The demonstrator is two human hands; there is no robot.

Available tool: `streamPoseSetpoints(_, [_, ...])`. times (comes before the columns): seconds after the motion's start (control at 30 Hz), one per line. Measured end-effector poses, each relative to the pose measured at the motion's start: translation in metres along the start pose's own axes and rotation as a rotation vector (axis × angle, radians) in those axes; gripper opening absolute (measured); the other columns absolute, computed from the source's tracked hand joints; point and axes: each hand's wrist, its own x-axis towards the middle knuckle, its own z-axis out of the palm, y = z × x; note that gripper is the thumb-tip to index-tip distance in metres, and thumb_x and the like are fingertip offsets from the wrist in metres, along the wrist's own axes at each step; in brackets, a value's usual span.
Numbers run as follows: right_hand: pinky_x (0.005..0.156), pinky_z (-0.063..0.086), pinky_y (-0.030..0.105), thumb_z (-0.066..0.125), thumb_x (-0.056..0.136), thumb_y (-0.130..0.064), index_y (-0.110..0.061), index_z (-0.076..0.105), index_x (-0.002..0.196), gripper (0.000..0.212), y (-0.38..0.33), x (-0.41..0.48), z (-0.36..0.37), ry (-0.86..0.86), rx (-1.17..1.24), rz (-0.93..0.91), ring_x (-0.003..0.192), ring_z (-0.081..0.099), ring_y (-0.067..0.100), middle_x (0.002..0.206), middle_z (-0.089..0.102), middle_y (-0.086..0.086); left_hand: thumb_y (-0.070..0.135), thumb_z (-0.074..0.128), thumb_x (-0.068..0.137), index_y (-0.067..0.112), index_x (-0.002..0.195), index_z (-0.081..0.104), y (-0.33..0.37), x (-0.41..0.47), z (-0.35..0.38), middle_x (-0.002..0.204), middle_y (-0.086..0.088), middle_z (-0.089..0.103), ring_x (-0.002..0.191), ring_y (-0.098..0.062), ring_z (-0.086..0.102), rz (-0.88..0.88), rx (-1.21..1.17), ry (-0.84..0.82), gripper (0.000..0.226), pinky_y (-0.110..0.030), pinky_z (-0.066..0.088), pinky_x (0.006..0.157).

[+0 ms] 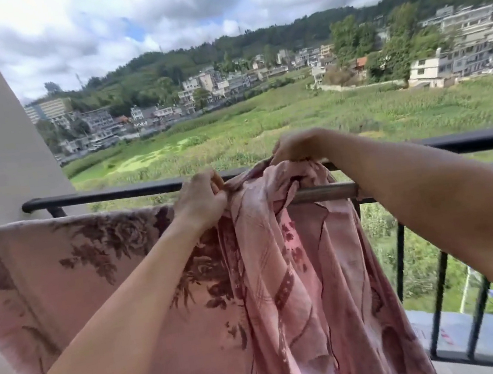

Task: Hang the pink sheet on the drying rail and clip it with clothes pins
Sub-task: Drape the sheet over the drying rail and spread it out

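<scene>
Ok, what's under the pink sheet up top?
The drying rail: only a bare stretch shows right of the bunched pink sheet; leftward it is covered. Bars of the balcony railing behind it are hidden too.

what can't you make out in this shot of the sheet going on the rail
Head view only.
1. Grey metal drying rail: covered by the pink floral sheet left of the left hand, hidden behind the right forearm further right.
2. Right hand grip: fingertips buried in bunched cloth.
3. Sheet's bottom hem: cut off by the lower frame edge.
4. Clothes pins: none in view.
</scene>
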Motion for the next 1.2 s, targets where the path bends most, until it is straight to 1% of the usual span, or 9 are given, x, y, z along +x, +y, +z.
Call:
streamPoseSetpoints(0.2, [0.072,0.056,0.032,0.069,0.085,-0.011,-0.006,0.072,0.101,0.018,0.007,-0.014,0.025,0.169,-0.127,-0.178,0.086,0.065,0.019,0.092,0.069,0.004,0.048,0.039,0.098,0.019,0.094,0.054,-0.036,0.0,0.024,0.09,-0.007,0.067,0.091,-0.031,0.058,0.065,-0.04,-0.023,0.033,-0.046,0.044,0.086])
streamPoseSetpoints(0.3, [0.071,0.057,0.028,0.072,0.084,-0.011,-0.016,0.071,0.091,0.009,0.013,-0.056,0.019,0.343,-0.022,-0.427,0.084,0.068,0.015,0.084,0.067,-0.009,0.047,0.028,0.094,0.02,0.087,0.054,-0.034,-0.001,0.033,0.098,-0.013,0.068,0.098,-0.035,0.057,0.097,-0.038,0.043,0.039,-0.048,0.039,0.092])
streamPoseSetpoints(0.4, [0.079,0.055,0.024,0.075,0.08,-0.013,-0.022,0.074,0.099,0.021,0.03,-0.094,0.025,0.245,-0.013,-0.54,0.09,0.067,0.008,0.098,0.07,-0.008,0.035,0.031,0.1,0.02,0.079,0.051,-0.028,0.0,0.04,0.096,-0.012,0.066,0.097,-0.032,0.055,0.054,-0.014,0.117,0.032,-0.043,0.034,0.09])
streamPoseSetpoints(0.5, [0.066,0.053,0.026,0.077,0.08,-0.027,-0.03,0.074,0.109,0.029,0.047,-0.099,0.042,0.446,-0.247,-0.613,0.084,0.067,0.009,0.103,0.071,-0.01,0.033,0.03,0.1,0.023,0.075,0.047,-0.026,0.001,0.042,0.095,-0.013,0.065,0.097,-0.032,0.053,0.028,0.008,0.12,0.032,-0.045,0.031,0.093])
streamPoseSetpoints(0.6, [0.053,0.049,0.026,0.073,0.083,-0.037,-0.021,0.079,0.092,0.02,0.047,-0.099,0.054,0.617,-0.32,-0.655,0.062,0.066,0.012,0.082,0.075,-0.007,0.041,0.026,0.096,0.025,0.076,0.048,-0.028,0.004,0.044,0.099,-0.014,0.065,0.099,-0.034,0.051,0.007,-0.003,0.102,0.034,-0.047,0.031,0.095])
streamPoseSetpoints(0.83, [0.047,0.036,0.016,0.064,0.094,-0.02,-0.006,0.068,0.091,0.015,0.087,-0.109,0.01,0.903,-0.323,-0.324,0.052,0.056,0.017,0.073,0.07,0.004,0.059,0.012,0.098,0.02,0.097,0.062,-0.033,0.0,0.043,0.103,-0.014,0.066,0.108,-0.035,0.053,0.038,0.023,0.106,0.063,-0.05,0.026,0.105])
streamPoseSetpoints(0.97, [0.065,0.049,0.033,0.051,0.093,-0.034,-0.013,0.061,0.083,0.025,0.164,-0.132,-0.058,1.053,-0.216,0.079,0.067,0.059,0.026,0.072,0.062,0.006,0.059,0.007,0.099,0.021,0.115,0.064,-0.026,-0.003,0.044,0.11,-0.015,0.068,0.113,-0.035,0.055,0.063,0.065,0.136,0.071,-0.05,0.021,0.11])
streamPoseSetpoints(1.1, [0.067,0.054,0.041,0.056,0.082,-0.029,-0.01,0.061,0.073,0.022,0.203,-0.153,-0.083,0.818,-0.272,0.427,0.067,0.061,0.031,0.066,0.06,0.01,0.056,0.011,0.101,0.012,0.102,0.068,-0.02,-0.004,0.046,0.1,-0.014,0.07,0.105,-0.031,0.058,0.056,0.073,0.152,0.073,-0.048,0.022,0.108])
streamPoseSetpoints(1.2, [0.076,0.049,0.035,0.064,0.087,-0.03,-0.018,0.07,0.103,0.021,0.181,-0.159,-0.064,0.503,-0.405,0.474,0.088,0.063,0.027,0.1,0.071,0.005,0.05,0.019,0.102,0.013,0.096,0.069,-0.021,-0.005,0.047,0.1,-0.017,0.068,0.104,-0.034,0.055,0.067,0.155,0.174,0.062,-0.044,0.029,0.097])
